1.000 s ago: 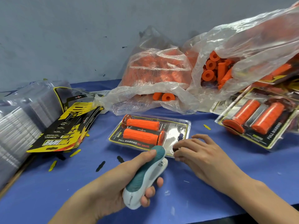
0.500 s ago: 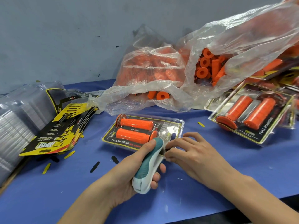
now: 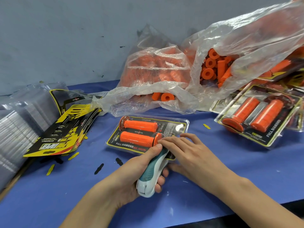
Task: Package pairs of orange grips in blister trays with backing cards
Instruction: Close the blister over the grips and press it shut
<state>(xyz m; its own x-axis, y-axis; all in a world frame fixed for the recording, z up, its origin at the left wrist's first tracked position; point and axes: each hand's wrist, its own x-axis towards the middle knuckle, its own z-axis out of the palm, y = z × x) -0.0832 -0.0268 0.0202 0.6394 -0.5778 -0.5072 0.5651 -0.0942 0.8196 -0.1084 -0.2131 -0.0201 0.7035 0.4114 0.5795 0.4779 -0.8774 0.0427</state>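
Left hand (image 3: 131,175) grips teal-and-white handheld stapler (image 3: 152,175), its nose at near edge of clear blister pack (image 3: 146,134) holding two orange ribbed grips on black-and-yellow card. Right hand (image 3: 189,153) rests flat on pack's near right corner, fingers straight. Blue table cover (image 3: 230,170) under all. Left: stack of black-and-yellow backing cards (image 3: 62,134), clear empty trays (image 3: 18,122) beyond. Far: crumpled clear plastic bags of loose orange grips (image 3: 164,76). Right: finished pack (image 3: 258,116), tilted.

Orange grips (image 3: 139,133), teal-white stapler (image 3: 152,174), blue table (image 3: 246,170), yellow-black cards (image 3: 65,129).
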